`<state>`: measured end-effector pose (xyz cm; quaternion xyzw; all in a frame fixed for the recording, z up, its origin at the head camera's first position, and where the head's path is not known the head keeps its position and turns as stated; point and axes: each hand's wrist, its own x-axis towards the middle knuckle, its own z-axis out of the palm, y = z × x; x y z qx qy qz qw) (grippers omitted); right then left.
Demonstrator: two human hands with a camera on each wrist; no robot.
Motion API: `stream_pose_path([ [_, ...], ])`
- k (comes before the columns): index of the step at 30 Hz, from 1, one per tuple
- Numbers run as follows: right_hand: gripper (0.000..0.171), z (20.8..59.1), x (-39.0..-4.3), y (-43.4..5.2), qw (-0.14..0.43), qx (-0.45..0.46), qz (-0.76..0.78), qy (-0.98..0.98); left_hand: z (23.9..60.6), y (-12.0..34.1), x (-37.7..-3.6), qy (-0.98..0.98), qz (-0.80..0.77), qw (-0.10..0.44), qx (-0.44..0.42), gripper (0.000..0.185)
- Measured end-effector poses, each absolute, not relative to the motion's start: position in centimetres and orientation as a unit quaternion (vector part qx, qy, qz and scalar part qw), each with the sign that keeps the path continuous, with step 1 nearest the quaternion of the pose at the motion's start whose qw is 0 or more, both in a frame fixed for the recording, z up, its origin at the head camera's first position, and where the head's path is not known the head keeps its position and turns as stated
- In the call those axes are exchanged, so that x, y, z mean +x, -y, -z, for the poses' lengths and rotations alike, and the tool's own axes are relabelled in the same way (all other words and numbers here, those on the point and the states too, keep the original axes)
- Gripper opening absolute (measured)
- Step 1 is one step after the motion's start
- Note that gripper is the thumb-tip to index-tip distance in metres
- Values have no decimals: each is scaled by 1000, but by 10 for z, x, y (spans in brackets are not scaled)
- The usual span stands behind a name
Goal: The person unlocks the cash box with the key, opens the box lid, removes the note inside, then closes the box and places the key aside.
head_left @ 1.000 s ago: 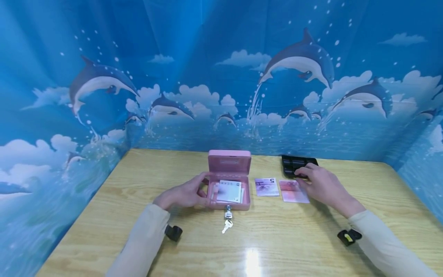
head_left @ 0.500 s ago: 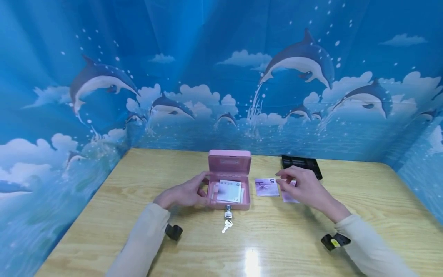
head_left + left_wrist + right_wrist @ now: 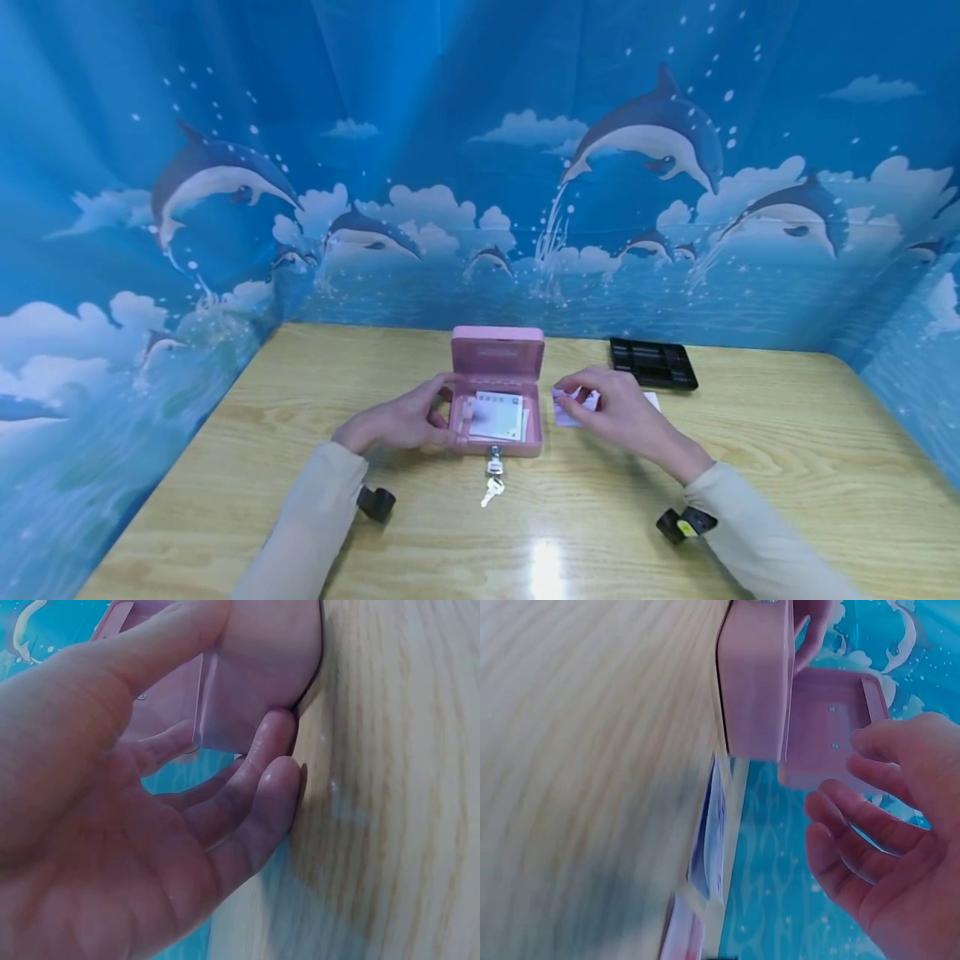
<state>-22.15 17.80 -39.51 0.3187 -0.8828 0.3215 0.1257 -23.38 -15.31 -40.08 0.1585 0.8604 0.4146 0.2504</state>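
A pink cash box (image 3: pixel 497 360) stands with its lid raised; in it lie several paper notes (image 3: pixel 497 414). My left hand (image 3: pixel 405 417) holds the box's left side, thumb toward the front and fingers toward the back, as the left wrist view also shows on the pink wall (image 3: pixel 259 667). My right hand (image 3: pixel 628 414) hovers over a purple banknote (image 3: pixel 568 418) marked 5, right of the box. In the right wrist view the right hand's fingers are loosely bent with nothing between them, apart from the slightly bowed note (image 3: pixel 715 836). A second, reddish note (image 3: pixel 682 930) is mostly hidden under that hand in the head view.
A black compartment tray (image 3: pixel 678 367) lies near the table's back edge, on the right. In front of the box sit a small metal lock (image 3: pixel 495 463) and a key (image 3: pixel 492 490). A dolphin-print curtain (image 3: pixel 420 167) hangs behind the wooden table (image 3: pixel 420 550).
My right hand has moved left from the black tray, across the reddish note, to above the purple 5 note. The left hand and the box have stayed in place.
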Motion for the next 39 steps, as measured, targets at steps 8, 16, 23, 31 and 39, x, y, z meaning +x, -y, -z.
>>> stream_pose_path([
  [8,21,398,-220,-158,102,316,-327,885,399,154,-236,-863,-403,253,170,94],
  [16,26,396,-218,-142,49,317,-324,890,400,155,-236,-855,-414,260,170,99],
  [23,31,400,-222,-134,20,304,-309,901,398,155,-235,-858,-413,260,162,97],
  [31,30,407,-231,-128,17,328,-272,904,398,156,-236,-861,-407,256,163,94],
  [39,17,413,-235,-125,27,365,-231,902,399,157,-237,-854,-417,260,173,93],
])
